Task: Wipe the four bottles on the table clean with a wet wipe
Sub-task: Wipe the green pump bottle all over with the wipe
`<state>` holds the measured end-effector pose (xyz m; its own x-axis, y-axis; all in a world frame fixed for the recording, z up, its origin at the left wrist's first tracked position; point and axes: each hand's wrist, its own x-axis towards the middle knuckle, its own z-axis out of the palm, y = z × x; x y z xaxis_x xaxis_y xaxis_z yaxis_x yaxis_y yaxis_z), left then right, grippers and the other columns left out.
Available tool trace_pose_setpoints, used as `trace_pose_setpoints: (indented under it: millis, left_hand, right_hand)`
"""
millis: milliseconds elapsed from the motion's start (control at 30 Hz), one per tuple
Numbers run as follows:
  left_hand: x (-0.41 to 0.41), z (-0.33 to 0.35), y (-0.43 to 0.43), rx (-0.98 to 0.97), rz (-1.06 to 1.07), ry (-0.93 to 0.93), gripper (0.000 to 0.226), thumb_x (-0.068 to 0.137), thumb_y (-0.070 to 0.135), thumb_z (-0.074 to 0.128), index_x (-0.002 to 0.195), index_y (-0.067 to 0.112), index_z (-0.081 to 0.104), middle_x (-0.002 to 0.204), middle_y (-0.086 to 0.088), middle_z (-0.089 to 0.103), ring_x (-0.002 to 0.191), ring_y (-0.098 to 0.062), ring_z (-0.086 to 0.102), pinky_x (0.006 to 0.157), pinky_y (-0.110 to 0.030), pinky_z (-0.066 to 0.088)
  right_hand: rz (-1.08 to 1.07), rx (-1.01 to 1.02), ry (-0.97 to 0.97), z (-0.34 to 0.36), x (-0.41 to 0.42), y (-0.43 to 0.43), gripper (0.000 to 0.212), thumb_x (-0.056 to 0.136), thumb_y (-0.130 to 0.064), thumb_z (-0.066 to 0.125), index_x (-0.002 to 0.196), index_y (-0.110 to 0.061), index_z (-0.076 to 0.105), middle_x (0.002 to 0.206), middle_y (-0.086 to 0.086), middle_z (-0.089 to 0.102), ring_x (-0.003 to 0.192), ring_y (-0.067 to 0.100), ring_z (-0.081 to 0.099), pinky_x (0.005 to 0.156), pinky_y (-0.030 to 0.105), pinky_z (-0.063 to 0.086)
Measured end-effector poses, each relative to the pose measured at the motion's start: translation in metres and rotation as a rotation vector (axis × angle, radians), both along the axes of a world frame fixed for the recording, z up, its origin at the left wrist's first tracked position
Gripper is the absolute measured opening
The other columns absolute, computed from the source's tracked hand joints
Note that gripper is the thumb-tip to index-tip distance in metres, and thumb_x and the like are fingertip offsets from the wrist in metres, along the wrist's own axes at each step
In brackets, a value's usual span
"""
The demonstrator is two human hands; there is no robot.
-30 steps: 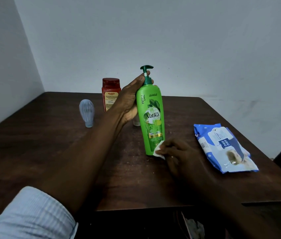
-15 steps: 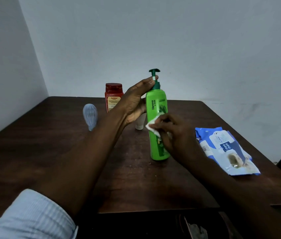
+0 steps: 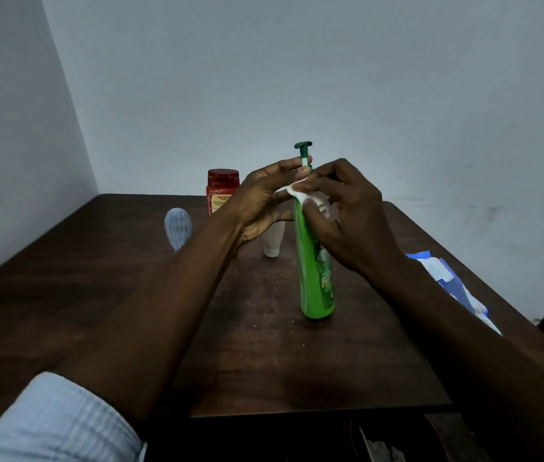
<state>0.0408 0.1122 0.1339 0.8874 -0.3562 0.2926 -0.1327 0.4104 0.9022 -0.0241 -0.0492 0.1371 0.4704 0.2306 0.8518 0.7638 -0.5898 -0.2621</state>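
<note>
Table point(image 3: 97, 295) of dark wood, set into the corner of a pale room, seen from the person's own eye level looking down. A green pump bottle point(image 3: 314, 278) stands upright near the middle of the table, its base on the wood and its dark green pump head point(image 3: 303, 146) pointing up.

Both bare hands meet at the top of this bottle. The left hand point(image 3: 264, 201) comes in from the left with its fingers curled around the neck, and one fingertip lies against the white pump stem. The right hand point(image 3: 350, 215) comes in from the right and pinches a white wet wipe point(image 3: 300, 191), pressing it onto the bottle's shoulder just below the pump.

Three more containers stand behind, towards the wall. A red jar point(image 3: 222, 188) with a red lid stands at the back. A pale translucent bottle point(image 3: 177, 228) stands to its left (it appears to rest on its narrow end). A small white tube point(image 3: 272, 240) stands cap-down just behind the left hand, which partly hides it.

A blue and white wipes pack point(image 3: 447, 281) lies flat near the table's right edge, half covered by the right forearm. A light blue rolled sleeve point(image 3: 47, 421) shows at the bottom left.
</note>
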Motion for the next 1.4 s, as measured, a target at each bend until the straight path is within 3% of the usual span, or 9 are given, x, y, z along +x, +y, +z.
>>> trace_pose_setpoints:
  millis: [167,300,433,533,667,967,1100,1300,1400]
  left_hand:
    - [0.000,0.004,-0.002,0.068,0.084,-0.031,0.014,0.092,0.012,0.069,0.104,0.020,0.072,0.100,0.004,0.075,0.088,-0.013,0.071,0.084,-0.038,0.052]
    - [-0.001,0.008,-0.012,0.108,0.128,-0.088,0.011,0.093,0.013,0.070,0.099,0.018,0.063,0.100,0.002,0.073,0.088,-0.013,0.068,0.071,-0.025,0.053]
    - [0.000,0.008,-0.026,0.127,0.254,-0.145,0.014,0.090,0.014,0.075,0.098,0.015,0.063,0.100,0.005,0.076,0.087,-0.010,0.070,0.071,-0.025,0.056]
    - [0.001,0.007,-0.031,0.108,0.303,-0.151,0.011,0.088,0.014,0.077,0.095,0.015,0.068,0.102,0.003,0.077,0.087,-0.010,0.071,0.068,-0.024,0.056]
    - [0.001,0.009,-0.031,0.140,0.362,-0.128,0.013,0.086,0.015,0.079,0.095,0.013,0.070,0.102,-0.004,0.074,0.081,-0.011,0.070,0.063,-0.026,0.057]
    - [0.000,0.009,-0.018,0.234,0.397,0.031,0.025,0.082,0.023,0.083,0.102,0.010,0.074,0.088,-0.002,0.072,0.074,-0.014,0.068,0.055,-0.023,0.055]
    - [0.001,0.003,-0.018,0.232,0.393,0.070,0.025,0.083,0.023,0.082,0.101,0.012,0.070,0.091,-0.009,0.065,0.072,-0.019,0.062,0.054,-0.024,0.054]
    - [0.007,-0.004,-0.014,0.219,0.403,0.085,0.023,0.082,0.021,0.083,0.101,0.011,0.074,0.092,-0.006,0.073,0.076,-0.017,0.067,0.056,-0.026,0.055]
    - [0.009,-0.007,-0.011,0.213,0.425,0.095,0.028,0.081,0.022,0.084,0.104,0.009,0.074,0.090,-0.005,0.071,0.078,-0.017,0.065,0.056,-0.026,0.056]
  right_hand:
    - [-0.005,-0.054,0.036,0.008,-0.006,-0.003,0.021,0.087,0.001,0.064,0.102,-0.008,0.077,0.100,0.010,0.062,0.099,0.025,0.061,0.083,0.036,0.050]
    - [0.018,-0.024,0.081,0.012,-0.003,-0.014,0.017,0.090,-0.005,0.067,0.102,-0.011,0.077,0.100,0.008,0.063,0.098,0.017,0.063,0.081,0.030,0.052]
    - [-0.011,0.030,0.129,0.010,0.003,-0.025,0.016,0.090,-0.013,0.069,0.104,-0.016,0.077,0.101,0.004,0.063,0.097,0.014,0.063,0.075,0.037,0.057]
    - [-0.022,0.049,0.123,0.009,0.005,-0.029,0.017,0.090,-0.014,0.071,0.105,-0.016,0.077,0.102,0.003,0.064,0.098,0.012,0.063,0.074,0.032,0.057]
    - [-0.032,0.069,0.124,0.008,0.009,-0.026,0.016,0.089,-0.016,0.072,0.105,-0.015,0.077,0.100,0.001,0.065,0.096,0.007,0.064,0.071,0.024,0.057]
    - [-0.031,0.095,0.151,0.003,0.014,-0.012,0.015,0.089,-0.016,0.072,0.102,-0.017,0.078,0.099,0.002,0.067,0.094,0.009,0.065,0.071,0.026,0.057]
    - [-0.019,0.087,0.141,-0.006,0.009,-0.010,0.014,0.088,-0.012,0.072,0.101,-0.014,0.079,0.102,0.003,0.066,0.096,0.008,0.065,0.075,0.018,0.056]
    - [-0.009,0.009,0.105,-0.029,-0.007,-0.012,0.014,0.086,-0.008,0.075,0.099,-0.010,0.079,0.104,0.008,0.064,0.094,0.017,0.067,0.075,0.037,0.058]
    - [-0.021,-0.026,0.114,-0.048,-0.024,-0.015,0.017,0.084,-0.006,0.076,0.100,-0.010,0.079,0.106,0.008,0.065,0.095,0.016,0.065,0.082,0.030,0.055]
